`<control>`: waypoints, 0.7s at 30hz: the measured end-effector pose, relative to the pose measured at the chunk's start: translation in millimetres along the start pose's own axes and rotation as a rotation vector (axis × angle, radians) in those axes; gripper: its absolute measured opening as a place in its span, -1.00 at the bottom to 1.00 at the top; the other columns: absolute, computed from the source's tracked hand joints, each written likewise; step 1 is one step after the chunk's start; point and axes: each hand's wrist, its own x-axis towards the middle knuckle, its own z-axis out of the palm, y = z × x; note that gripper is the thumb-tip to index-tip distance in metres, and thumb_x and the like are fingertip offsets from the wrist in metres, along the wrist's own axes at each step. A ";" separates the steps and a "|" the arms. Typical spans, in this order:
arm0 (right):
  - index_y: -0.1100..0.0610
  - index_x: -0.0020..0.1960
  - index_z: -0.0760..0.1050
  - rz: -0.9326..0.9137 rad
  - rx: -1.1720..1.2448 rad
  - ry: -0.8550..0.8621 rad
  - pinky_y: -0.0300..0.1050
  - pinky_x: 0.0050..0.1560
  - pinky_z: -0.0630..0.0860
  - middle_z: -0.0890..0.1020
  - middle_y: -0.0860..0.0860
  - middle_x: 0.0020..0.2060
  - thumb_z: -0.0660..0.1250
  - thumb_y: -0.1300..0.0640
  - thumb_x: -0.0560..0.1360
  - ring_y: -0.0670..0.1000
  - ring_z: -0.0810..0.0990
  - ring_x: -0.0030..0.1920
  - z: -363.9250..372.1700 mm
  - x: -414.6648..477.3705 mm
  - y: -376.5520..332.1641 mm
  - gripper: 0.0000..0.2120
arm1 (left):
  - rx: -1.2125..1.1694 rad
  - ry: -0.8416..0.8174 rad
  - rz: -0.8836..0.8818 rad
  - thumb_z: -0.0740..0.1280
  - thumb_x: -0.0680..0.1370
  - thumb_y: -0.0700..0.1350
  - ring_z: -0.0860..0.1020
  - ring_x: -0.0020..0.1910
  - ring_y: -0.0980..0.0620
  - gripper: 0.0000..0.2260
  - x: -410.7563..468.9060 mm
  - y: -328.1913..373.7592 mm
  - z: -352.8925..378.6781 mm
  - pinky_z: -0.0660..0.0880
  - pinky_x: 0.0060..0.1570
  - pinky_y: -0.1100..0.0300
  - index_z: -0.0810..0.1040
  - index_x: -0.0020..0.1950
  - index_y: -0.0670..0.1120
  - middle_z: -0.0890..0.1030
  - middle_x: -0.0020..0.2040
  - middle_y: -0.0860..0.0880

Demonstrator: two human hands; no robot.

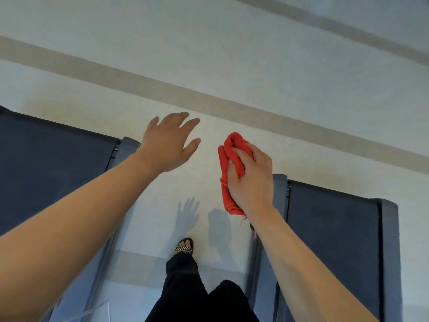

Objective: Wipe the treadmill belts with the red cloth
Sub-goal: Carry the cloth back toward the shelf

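My right hand (251, 180) grips a bunched red cloth (228, 163), held in the air over the pale floor between two treadmills. The cloth hangs below my fingers, touching nothing. My left hand (170, 142) is stretched forward with fingers spread and holds nothing. A dark treadmill belt (53, 163) lies to the left under my left forearm. A second dark belt (334, 240) lies to the right, beside my right forearm. Both belts end at grey rear frames.
A pale floor (232, 66) with grey stripes runs beyond the treadmills. My own leg in dark trousers and a foot in a checkered sandal (184, 246) stand in the aisle between the machines. Grey side rails (279, 194) border each belt.
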 end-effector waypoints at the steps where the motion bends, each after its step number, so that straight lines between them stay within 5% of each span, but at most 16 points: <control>1: -0.02 0.28 0.49 0.001 -0.002 0.010 -0.10 0.21 0.37 0.44 -0.03 0.33 0.18 0.00 0.53 0.08 0.36 0.30 -19.7 5.7 -13.3 -0.65 | -0.008 -0.002 0.003 0.06 0.60 0.13 0.20 0.47 -0.09 -0.51 1.5 4.4 -22.1 0.12 0.39 -0.14 0.19 0.50 0.02 0.23 0.51 -0.07; 9: -0.04 0.30 0.47 -0.063 0.004 0.120 -0.11 0.24 0.35 0.43 -0.05 0.35 0.19 0.01 0.56 0.05 0.35 0.32 -143.6 99.4 -83.2 -0.67 | -0.017 0.077 -0.012 0.06 0.59 0.15 0.19 0.48 -0.06 -0.51 53.5 23.6 -171.6 0.14 0.40 -0.14 0.19 0.50 0.04 0.23 0.50 -0.05; 21: -0.07 0.28 0.49 -0.290 0.115 0.127 -0.12 0.28 0.30 0.40 -0.11 0.36 0.20 0.05 0.56 0.01 0.28 0.35 -189.1 366.3 -143.1 -0.69 | 0.047 0.242 -0.204 0.02 0.59 0.19 0.15 0.48 0.01 -0.51 225.0 -15.8 -305.1 0.12 0.42 -0.10 0.13 0.51 0.10 0.18 0.52 0.00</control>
